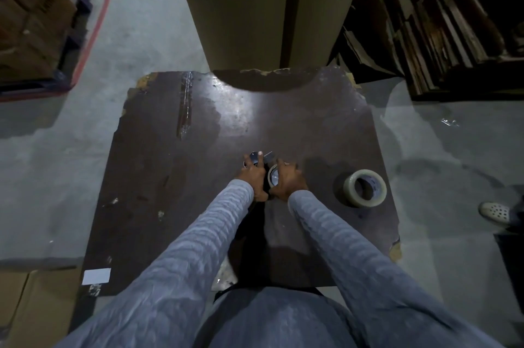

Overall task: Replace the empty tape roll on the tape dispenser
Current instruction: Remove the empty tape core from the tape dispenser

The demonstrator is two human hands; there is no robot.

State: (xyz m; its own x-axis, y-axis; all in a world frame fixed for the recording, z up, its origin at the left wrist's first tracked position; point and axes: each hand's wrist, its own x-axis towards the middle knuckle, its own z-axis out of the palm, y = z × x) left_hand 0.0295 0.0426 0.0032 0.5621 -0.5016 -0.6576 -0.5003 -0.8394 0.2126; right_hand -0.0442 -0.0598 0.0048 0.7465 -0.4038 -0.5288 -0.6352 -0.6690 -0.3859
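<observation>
A: Where's the tape dispenser (262,163)?

B: Middle of the dark table (158,177), near side of centre, mostly hidden under both hands. Only dark metal bits show past the fingertips.

A: Hands?

B: Left hand (253,177) is curled over the dispenser's far-left end, fingers closed on it. Right hand (287,182) is wrapped around the empty roll (273,176), a thin pale ring with a shiny centre, sitting at the dispenser between the two hands. Both grips closed (can't tell whether the ring is on its hub or off it).

A: New roll?

B: Full tape roll (365,187) stands on its edge, on the table to the right of the hands, near the right edge, apart from them. Untouched.

A: Anything else?

B: Grey sleeves (198,240), a white label (96,276) at the near-left corner, tall cardboard (255,7) standing behind the table, someone's pale shoe (494,212) on the concrete floor (147,36) at far right.
</observation>
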